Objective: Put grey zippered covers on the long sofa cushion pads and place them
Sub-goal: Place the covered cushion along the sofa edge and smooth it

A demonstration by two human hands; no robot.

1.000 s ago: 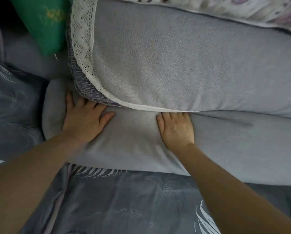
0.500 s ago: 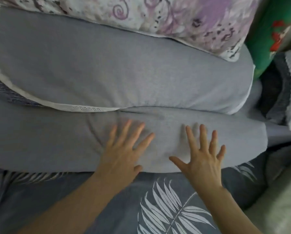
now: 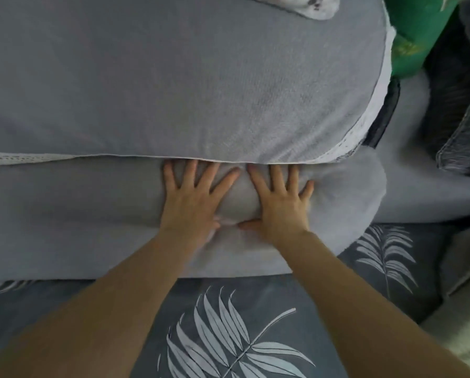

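Grey-covered long cushion pad lay on the leaf-print seat cover against the lace-edged back cushion, left hand and right hand pressing it with fingers spread wide, where uneven pushing could probably wrinkle or skew it.

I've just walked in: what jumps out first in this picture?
Two bare hands, the left hand and right hand, press flat, side by side, on a long grey cushion at centre. A second grey cushion with white lace trim overlaps its far edge, and a dark leaf-print fabric spreads below.
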